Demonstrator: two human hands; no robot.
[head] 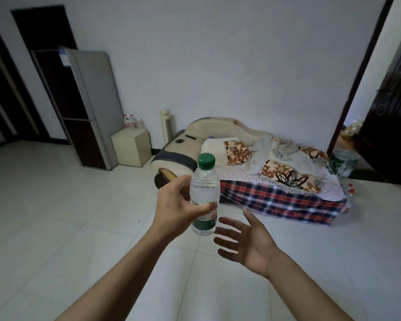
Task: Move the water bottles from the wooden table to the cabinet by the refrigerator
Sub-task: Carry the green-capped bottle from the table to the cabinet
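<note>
Head view: left hand (176,205) grips the water bottle (204,195), hiding its label; right hand (246,242) spread, empty.

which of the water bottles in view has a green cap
The bottle gripped in the left hand. Its cap is green, while the bottles on the cabinet by the refrigerator have red caps.

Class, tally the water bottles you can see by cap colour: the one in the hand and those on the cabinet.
Green cap: 1, the bottle held in the left hand.
Red cap: 3 on the cabinet, as far as visible.
Total: 4
</note>
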